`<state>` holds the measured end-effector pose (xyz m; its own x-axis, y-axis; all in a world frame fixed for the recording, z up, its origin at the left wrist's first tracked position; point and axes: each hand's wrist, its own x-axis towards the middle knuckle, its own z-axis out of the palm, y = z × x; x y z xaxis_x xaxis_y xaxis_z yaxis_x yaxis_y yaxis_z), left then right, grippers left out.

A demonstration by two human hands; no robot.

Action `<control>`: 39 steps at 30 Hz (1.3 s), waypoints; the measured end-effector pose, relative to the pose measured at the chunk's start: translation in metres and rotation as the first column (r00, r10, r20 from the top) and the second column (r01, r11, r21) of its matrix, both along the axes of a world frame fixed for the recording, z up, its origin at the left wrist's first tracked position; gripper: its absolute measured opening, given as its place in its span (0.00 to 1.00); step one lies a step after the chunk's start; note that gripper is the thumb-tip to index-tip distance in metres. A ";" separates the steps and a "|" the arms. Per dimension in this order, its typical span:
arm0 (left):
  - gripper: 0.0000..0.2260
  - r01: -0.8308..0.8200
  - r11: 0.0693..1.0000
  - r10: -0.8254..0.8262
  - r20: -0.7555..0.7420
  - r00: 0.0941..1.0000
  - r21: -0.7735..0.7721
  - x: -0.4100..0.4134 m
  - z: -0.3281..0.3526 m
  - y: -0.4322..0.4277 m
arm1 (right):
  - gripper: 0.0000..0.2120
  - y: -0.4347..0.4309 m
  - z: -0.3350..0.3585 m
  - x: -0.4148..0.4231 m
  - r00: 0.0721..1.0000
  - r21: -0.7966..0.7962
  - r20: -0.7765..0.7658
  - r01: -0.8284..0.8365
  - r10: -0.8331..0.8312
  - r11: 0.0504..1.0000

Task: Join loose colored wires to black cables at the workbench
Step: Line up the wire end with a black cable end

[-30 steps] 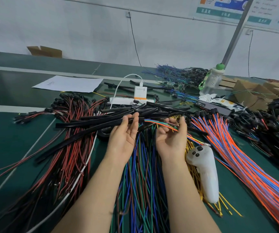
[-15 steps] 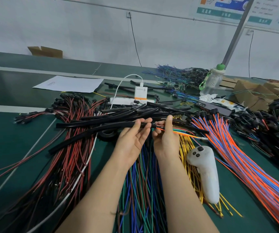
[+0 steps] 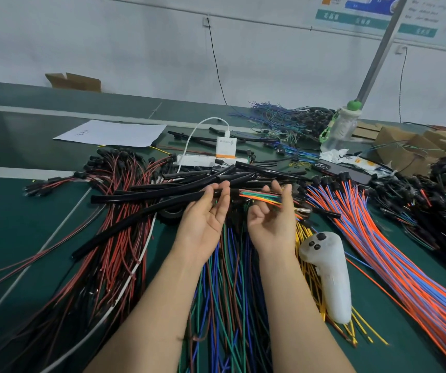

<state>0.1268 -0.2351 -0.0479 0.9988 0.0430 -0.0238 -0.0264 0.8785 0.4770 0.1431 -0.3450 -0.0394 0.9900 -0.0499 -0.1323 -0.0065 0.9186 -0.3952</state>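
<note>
My left hand (image 3: 205, 219) is palm up at the middle of the bench, and its fingertips pinch the end of a long black cable (image 3: 146, 215) that slopes down to the left. A bundle of colored wires (image 3: 259, 197), orange, green and blue, comes out of that cable end and runs right. My right hand (image 3: 270, 219), also palm up, pinches this bundle between thumb and fingers. Several more black cables (image 3: 216, 179) lie piled just behind both hands.
Blue, green and brown loose wires (image 3: 230, 292) lie under my forearms. Red-black leads (image 3: 103, 251) spread to the left, orange-blue wires (image 3: 405, 265) to the right. A white controller (image 3: 327, 275) lies on yellow wires (image 3: 308, 238). Behind are a charger (image 3: 226, 148), a bottle (image 3: 340, 127) and a paper sheet (image 3: 111, 133).
The hands were pushed together half a second ago. My right hand has since slid to the right, so a longer stretch of colored wire shows between the hands.
</note>
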 end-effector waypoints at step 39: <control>0.12 -0.075 0.952 0.067 0.037 0.997 0.298 -0.003 0.002 -0.016 | 0.18 0.018 -0.007 -0.001 0.998 -0.312 0.065 0.015 0.006 0.950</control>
